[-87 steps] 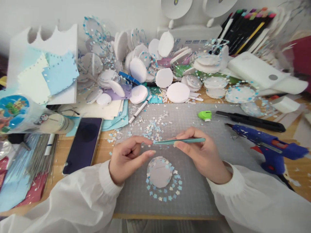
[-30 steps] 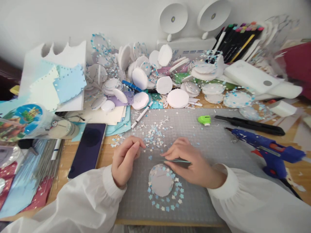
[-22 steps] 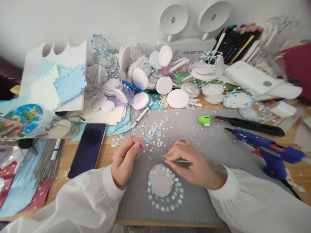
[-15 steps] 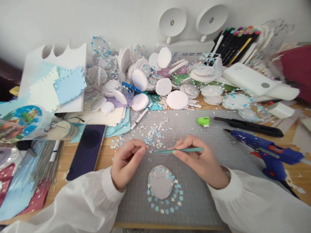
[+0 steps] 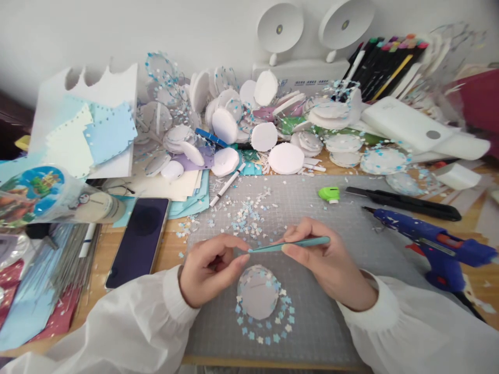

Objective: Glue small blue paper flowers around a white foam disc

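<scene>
My right hand (image 5: pixel 322 259) is closed around teal tweezers (image 5: pixel 302 242), which point left. At their tip is a tiny pale blue piece (image 5: pixel 250 251), apparently a paper flower. Thumb and forefinger of my left hand (image 5: pixel 212 267) are parted around that tip, with a small gap between them; I see nothing gripped there. Below both hands lies a round white disc (image 5: pixel 257 296), edged with little blue and cream flowers and trailing curved flower strands (image 5: pixel 267 337). Loose paper flowers (image 5: pixel 249 218) are scattered on the grey cutting mat (image 5: pixel 312 311) beyond my fingers.
On the right lie a blue glue gun (image 5: pixel 436 244), a black utility knife (image 5: pixel 413 202) and a green punch (image 5: pixel 329 194). A phone (image 5: pixel 138 241) and a bundle of thin wires (image 5: pixel 74 265) are at left. White discs (image 5: pixel 286 158) pile up along the back.
The tweezers' tip has dropped slightly and now carries the pale blue piece. My left thumb and forefinger have spread apart and shifted right towards it.
</scene>
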